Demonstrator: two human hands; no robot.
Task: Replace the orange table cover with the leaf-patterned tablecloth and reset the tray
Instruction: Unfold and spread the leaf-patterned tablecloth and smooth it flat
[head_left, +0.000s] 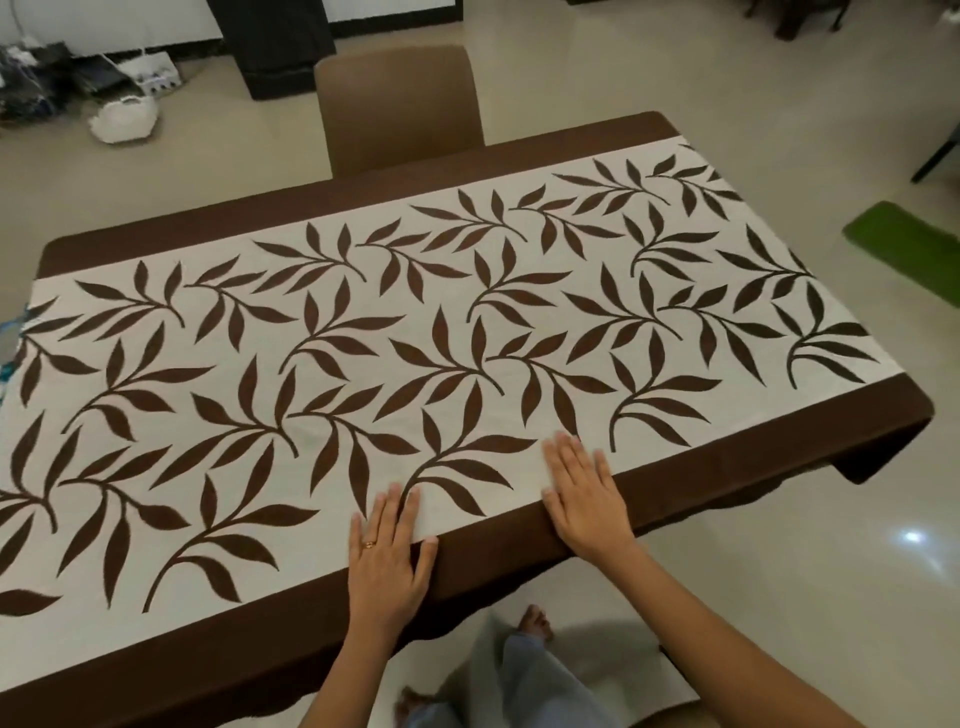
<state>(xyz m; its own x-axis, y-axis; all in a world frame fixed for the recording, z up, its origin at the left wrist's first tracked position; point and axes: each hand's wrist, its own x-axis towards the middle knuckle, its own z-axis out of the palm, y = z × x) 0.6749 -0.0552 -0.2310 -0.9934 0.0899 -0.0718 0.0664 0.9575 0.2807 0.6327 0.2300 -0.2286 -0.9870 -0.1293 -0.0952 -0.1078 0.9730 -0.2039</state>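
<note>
Leaf-patterned tablecloth cut off at left edge, counter fully hidden beneath it, chair seat hidden behind counter, floor clutter top left indistinct

One tablecloth, leaf-patterned with a brown border, spread over one table. Two hands flat on it: left hand, right hand. One ring on the left hand. One brown chair at the far side. One green mat on the floor. Two bare feet below.
</note>
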